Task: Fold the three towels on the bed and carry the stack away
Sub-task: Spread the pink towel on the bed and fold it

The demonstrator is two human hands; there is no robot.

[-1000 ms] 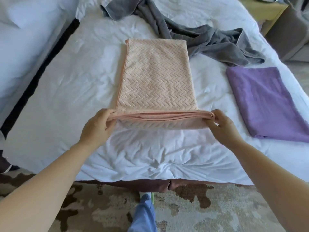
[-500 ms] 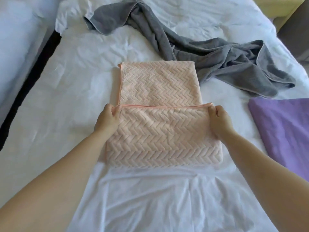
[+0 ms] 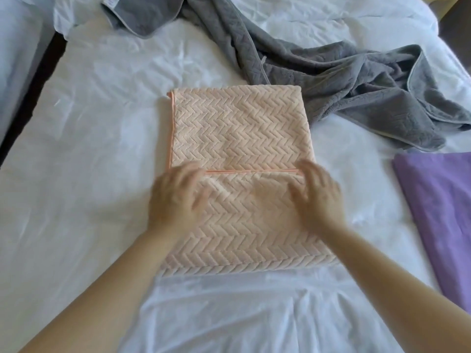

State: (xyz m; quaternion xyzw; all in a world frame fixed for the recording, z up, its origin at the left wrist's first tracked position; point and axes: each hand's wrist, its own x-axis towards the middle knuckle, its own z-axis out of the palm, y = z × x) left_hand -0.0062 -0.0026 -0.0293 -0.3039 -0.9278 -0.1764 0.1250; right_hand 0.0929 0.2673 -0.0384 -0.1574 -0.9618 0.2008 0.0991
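A peach towel [image 3: 239, 128] with a zigzag weave lies in the middle of the white bed [image 3: 89, 174], its near part folded up over itself to a trimmed edge across the middle. My left hand [image 3: 175, 197] and my right hand [image 3: 316, 197] rest flat on the folded flap, fingers spread and blurred, holding nothing. A crumpled grey towel [image 3: 331, 80] sprawls behind and to the right, touching the peach towel's far right corner. A folded purple towel [image 3: 441, 212] lies flat at the right edge.
A second white bed [image 3: 17, 59] stands to the left across a dark gap [image 3: 33, 85]. Wrinkled white sheet stretches left of the peach towel and in front of it.
Both hands carried the peach towel's near edge away from me and laid it halfway up the towel. They have since let go and now lie flat and spread on the flap.
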